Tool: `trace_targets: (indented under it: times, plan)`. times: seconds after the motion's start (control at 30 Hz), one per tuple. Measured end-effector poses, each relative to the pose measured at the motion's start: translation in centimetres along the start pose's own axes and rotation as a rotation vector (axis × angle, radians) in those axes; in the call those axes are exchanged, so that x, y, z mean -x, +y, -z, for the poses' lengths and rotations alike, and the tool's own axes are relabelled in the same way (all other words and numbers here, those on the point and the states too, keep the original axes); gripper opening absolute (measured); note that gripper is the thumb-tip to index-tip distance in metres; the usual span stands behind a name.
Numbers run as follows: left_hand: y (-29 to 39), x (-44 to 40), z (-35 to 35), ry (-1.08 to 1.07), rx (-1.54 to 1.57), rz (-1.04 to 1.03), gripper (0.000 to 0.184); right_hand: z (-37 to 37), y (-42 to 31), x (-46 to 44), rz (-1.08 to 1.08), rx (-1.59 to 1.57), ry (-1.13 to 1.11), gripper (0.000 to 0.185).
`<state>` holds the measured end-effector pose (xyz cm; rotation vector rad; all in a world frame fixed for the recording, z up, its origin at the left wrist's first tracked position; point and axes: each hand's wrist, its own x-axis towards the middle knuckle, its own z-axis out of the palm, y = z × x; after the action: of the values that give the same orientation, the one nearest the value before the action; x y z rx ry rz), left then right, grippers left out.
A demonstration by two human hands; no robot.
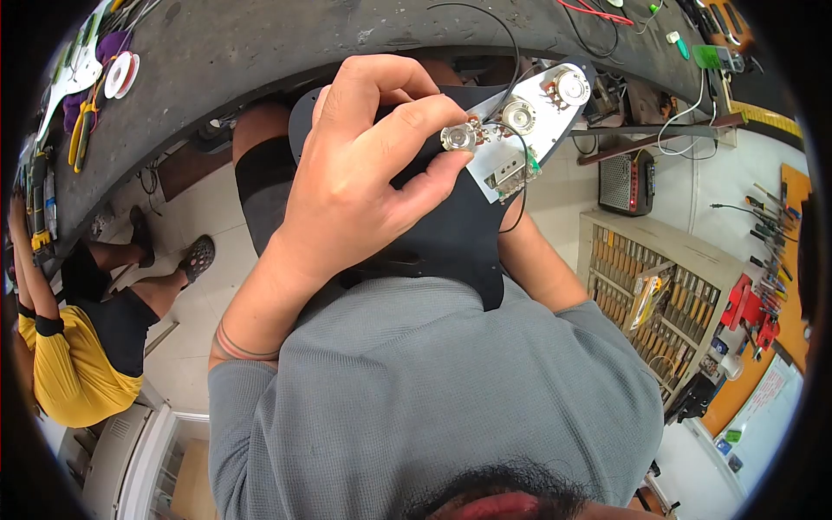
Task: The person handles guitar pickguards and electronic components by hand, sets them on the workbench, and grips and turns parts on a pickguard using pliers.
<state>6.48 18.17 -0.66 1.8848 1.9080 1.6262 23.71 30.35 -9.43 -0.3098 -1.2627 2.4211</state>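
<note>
A black guitar pickguard lies over my lap, its underside up, with a silvery shielding plate at its far right. My left hand is closed over it, thumb and index finger pinching a round potentiometer. Two more potentiometers sit along the plate toward the tip. Below them is a switch with a green edge. A black wire runs from these parts up onto the bench. My right forearm passes beneath the pickguard, which hides that hand.
The dark workbench curves across the front, carrying a solder spool, yellow-handled pliers and a red cable. A person in yellow sits at left. Right stand a small amplifier and a drawer cabinet.
</note>
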Motion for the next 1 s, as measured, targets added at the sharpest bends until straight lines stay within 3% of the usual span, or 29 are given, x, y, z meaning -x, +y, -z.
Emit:
trace_targets:
  times: [0.4,0.47,0.53,0.57,0.73,0.77,0.87,1.0]
  plan:
    - [-0.1,0.2,0.2,-0.032,0.011,0.050,0.042,0.7,0.3,-1.0,-0.002,0.103,-0.042,0.043]
    - [-0.2,0.2,0.2,-0.042,-0.025,0.036,0.042,0.5,-0.6,-0.7,-0.062,0.297,0.038,0.043]
    - [-0.2,-0.1,0.5,-0.050,-0.052,0.034,0.043,0.4,-1.6,-0.7,-0.095,0.272,0.125,0.044]
    - [0.0,-0.1,0.7,-0.056,-0.058,0.044,0.044,0.4,-2.1,-0.7,-0.104,0.149,0.171,0.045]
    - [0.4,-0.1,1.2,-0.027,-0.070,0.085,0.049,0.7,-4.6,1.2,-0.052,0.119,0.253,0.065]
    - [0.4,-0.1,1.3,-0.030,-0.080,0.089,0.049,0.9,-5.1,1.9,-0.071,0.071,0.123,0.077]
    - [0.6,-0.3,1.4,-0.030,-0.100,0.099,0.050,0.4,-5.9,3.3,0.004,0.347,-0.167,0.082]
    - [0.6,-0.3,1.4,-0.034,-0.088,0.115,0.049,-1.3,-8.2,4.7,-0.157,0.811,-0.061,0.043]
